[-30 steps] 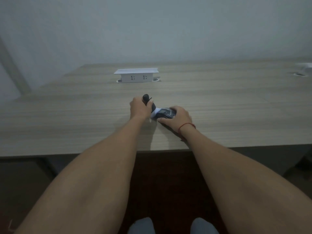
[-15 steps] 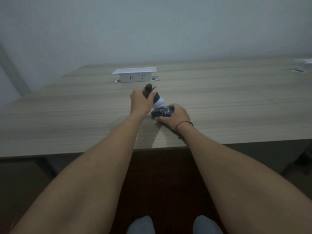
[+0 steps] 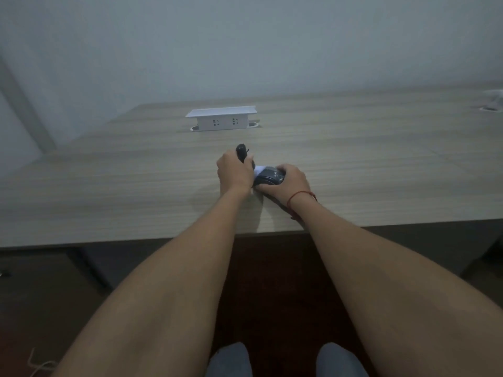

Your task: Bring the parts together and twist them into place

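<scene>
My left hand [image 3: 234, 174] grips a black handle-like tool [image 3: 241, 151] whose rounded top sticks up past my fingers; a white part [image 3: 258, 168] shows just right of the fist. My right hand [image 3: 285, 183], with a red string at the wrist, holds a dark rounded object [image 3: 270, 177] down on the wooden table [image 3: 136, 186]. The two hands sit side by side near the table's middle, the white part touching the dark object. What the tool is stays unclear in the dim light.
A white pop-up socket box [image 3: 221, 118] stands raised from the table farther back. Another white fitting [image 3: 492, 100] sits at the far right edge. The table's near edge runs under my forearms; my knees show at the bottom.
My left hand lifted and tilted the black tool half a second ago, then brought it back down against the dark object. My right hand stayed on that object.
</scene>
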